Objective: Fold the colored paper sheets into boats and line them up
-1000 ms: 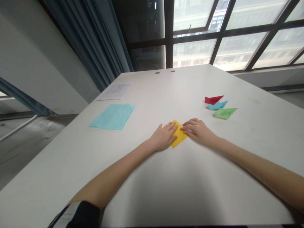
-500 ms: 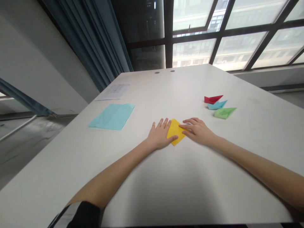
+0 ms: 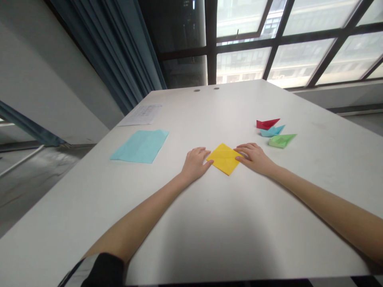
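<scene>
Yellow paper (image 3: 225, 159): a square turned cornerwise at the tabletop (image 3: 191, 223), between the left hand (image 3: 195, 163) and right hand (image 3: 254, 158).
Left grip: thumb and fingers closed on its left corner.
Right grip: thumb and fingertips pinching its right corner.
Folded shapes: red one (image 3: 267, 124), blue one (image 3: 272, 131), green one (image 3: 281, 140), grouped beyond the right hand.
Light blue sheet (image 3: 140, 146): flat, farther left.
Printed page (image 3: 141, 114): behind that sheet.

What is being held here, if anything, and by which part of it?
The yellow paper is held at two opposite corners: the left one by the left hand, the right one by the right hand.
</scene>
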`<state>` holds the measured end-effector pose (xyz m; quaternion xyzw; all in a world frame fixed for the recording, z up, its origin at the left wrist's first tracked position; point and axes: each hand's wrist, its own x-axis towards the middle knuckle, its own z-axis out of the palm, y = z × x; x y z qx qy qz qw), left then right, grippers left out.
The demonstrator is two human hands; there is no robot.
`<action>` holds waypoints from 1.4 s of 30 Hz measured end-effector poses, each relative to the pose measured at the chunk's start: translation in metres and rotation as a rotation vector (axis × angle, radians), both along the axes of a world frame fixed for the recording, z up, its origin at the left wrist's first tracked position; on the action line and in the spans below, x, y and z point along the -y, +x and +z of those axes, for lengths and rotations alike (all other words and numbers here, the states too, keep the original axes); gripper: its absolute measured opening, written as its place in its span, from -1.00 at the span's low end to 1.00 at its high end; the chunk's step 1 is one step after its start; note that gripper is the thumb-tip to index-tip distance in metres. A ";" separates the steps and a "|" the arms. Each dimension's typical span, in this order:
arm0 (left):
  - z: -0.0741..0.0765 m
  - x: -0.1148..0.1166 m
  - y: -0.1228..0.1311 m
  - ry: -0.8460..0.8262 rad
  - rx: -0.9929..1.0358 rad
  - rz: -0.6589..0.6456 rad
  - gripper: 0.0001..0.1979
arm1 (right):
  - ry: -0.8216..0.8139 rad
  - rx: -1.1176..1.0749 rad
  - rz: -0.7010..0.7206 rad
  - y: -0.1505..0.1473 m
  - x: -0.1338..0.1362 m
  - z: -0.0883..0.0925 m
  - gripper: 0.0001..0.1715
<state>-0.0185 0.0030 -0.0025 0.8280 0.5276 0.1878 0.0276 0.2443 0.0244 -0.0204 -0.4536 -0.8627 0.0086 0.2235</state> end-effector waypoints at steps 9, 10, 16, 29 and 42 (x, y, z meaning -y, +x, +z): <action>0.001 0.002 0.000 0.085 0.058 -0.032 -0.73 | 0.036 -0.177 0.089 0.001 0.001 0.002 -0.78; 0.001 0.002 -0.001 0.091 0.063 -0.034 -0.72 | 0.038 -0.191 0.108 0.000 0.001 0.003 -0.80; 0.000 0.001 0.000 0.143 0.095 -0.062 -0.75 | 0.045 -0.196 0.196 -0.001 0.004 0.006 -0.84; 0.004 0.007 0.005 0.132 -0.012 -0.168 -0.83 | 0.030 -0.046 0.227 -0.008 0.015 0.015 -0.78; 0.006 0.008 0.018 0.088 -0.073 -0.339 -0.79 | 0.006 0.062 0.173 -0.031 0.027 0.016 -0.63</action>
